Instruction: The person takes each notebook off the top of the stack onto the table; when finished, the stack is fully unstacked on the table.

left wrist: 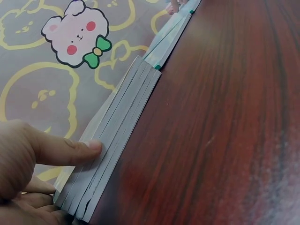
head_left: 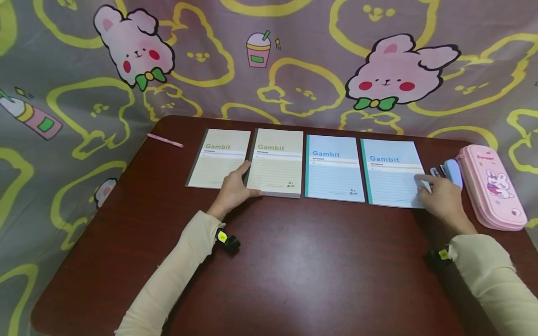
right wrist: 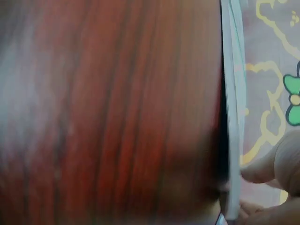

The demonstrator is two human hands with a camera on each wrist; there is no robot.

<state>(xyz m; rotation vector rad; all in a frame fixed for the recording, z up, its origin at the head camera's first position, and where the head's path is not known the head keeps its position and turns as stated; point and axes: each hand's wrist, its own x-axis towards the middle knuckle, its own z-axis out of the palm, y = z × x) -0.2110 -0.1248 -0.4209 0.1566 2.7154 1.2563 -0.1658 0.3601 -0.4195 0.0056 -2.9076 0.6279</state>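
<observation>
Four notebooks marked "Gambit" lie in a row. At the left is a thin beige notebook (head_left: 222, 158). Beside it, several beige notebooks form a thicker stack (head_left: 277, 163); their layered edges show in the left wrist view. My left hand (head_left: 233, 191) spans the stack's lower-left corner, thumb straight against the front edges (left wrist: 112, 136), other fingers along its left side. Right of the stack lies a blue notebook (head_left: 334, 168) with a green spine. My right hand (head_left: 443, 198) holds another blue notebook (head_left: 392, 172) by its lower-right side, partly covering it; a shadow runs under its edge (right wrist: 232, 117).
A pink pencil case (head_left: 491, 186) lies at the far right. Between it and the right notebook sits a light-blue stapler (head_left: 453, 172), partly behind my right hand. A pink pen (head_left: 165, 140) lies at the back left. Patterned cloth (head_left: 302, 88) hangs behind the dark wooden table (head_left: 294, 261).
</observation>
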